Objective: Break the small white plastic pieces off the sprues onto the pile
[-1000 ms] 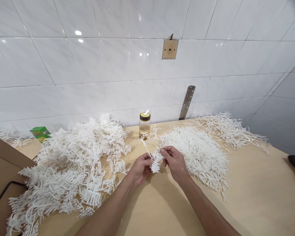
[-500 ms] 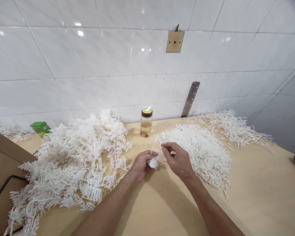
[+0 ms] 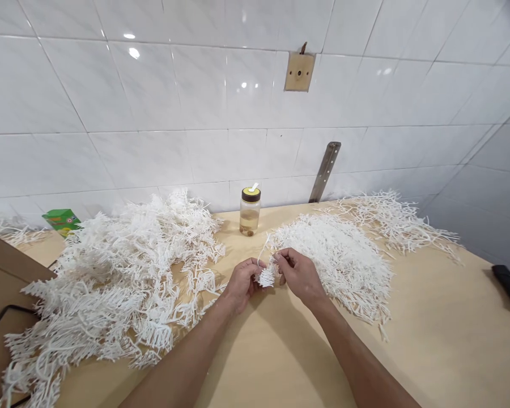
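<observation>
Holding a white branched piece point(image 3: 266, 277) in the left hand point(image 3: 241, 284), apparently pinching it with the right hand point(image 3: 301, 279), over the bench point(image 3: 280, 357). Probably light, bendy, prone to snapping where thin — best gripped where thickest

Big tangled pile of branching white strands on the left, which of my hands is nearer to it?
Left. Your left hand is just right of the big tangled pile of branching white strands; your right hand is farther right, past the left one.
</observation>
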Demonstrator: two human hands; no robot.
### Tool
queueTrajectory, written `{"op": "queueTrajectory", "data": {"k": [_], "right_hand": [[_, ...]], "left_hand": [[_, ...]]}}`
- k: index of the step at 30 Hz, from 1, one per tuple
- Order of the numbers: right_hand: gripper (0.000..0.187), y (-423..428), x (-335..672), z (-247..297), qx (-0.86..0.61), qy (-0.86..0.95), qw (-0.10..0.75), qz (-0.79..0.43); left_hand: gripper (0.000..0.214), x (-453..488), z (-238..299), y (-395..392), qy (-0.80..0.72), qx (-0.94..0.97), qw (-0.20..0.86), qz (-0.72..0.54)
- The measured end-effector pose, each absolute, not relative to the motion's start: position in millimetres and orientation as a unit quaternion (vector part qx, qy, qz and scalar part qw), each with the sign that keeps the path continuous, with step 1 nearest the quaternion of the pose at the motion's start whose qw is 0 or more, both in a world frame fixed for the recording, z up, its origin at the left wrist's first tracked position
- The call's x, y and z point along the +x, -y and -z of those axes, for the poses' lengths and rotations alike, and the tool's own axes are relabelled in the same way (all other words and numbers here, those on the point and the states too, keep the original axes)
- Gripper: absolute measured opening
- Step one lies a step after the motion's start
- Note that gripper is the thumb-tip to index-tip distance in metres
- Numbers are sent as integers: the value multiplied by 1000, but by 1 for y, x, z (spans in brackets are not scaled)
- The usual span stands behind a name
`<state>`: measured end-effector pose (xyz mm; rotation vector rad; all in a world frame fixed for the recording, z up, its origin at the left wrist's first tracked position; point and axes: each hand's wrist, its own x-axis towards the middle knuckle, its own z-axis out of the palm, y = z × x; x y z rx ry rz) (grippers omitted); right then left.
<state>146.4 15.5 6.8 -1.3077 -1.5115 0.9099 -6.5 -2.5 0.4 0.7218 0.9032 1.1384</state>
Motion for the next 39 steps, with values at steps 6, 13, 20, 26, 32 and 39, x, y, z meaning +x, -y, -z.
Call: {"op": "queueTrajectory", "data": {"k": [6, 13, 20, 26, 32, 39], "right_hand": [[36, -13, 137, -4, -500, 575, 466, -450], [32, -13, 139, -8, -513, 589, 469, -413], [29, -11, 138, -12, -514, 595, 468, -404], [14, -15, 143, -10, -511, 621, 436, -403], [21, -14, 153, -16, -507, 654, 361, -429], [26, -15, 152, -17, -523, 652, 346, -426]], "left_hand": [[38, -8, 8, 2, -441, 408, 583, -547], [24, -11, 9, 0, -438, 429, 568, -549], [13, -7, 0, 5, -475, 519, 456, -545], [15, -4, -4, 7, -516, 507, 431, -540], [23, -6, 4, 4, -529, 512, 440, -514], [22, -5, 8, 7, -554, 569, 347, -498]]}}
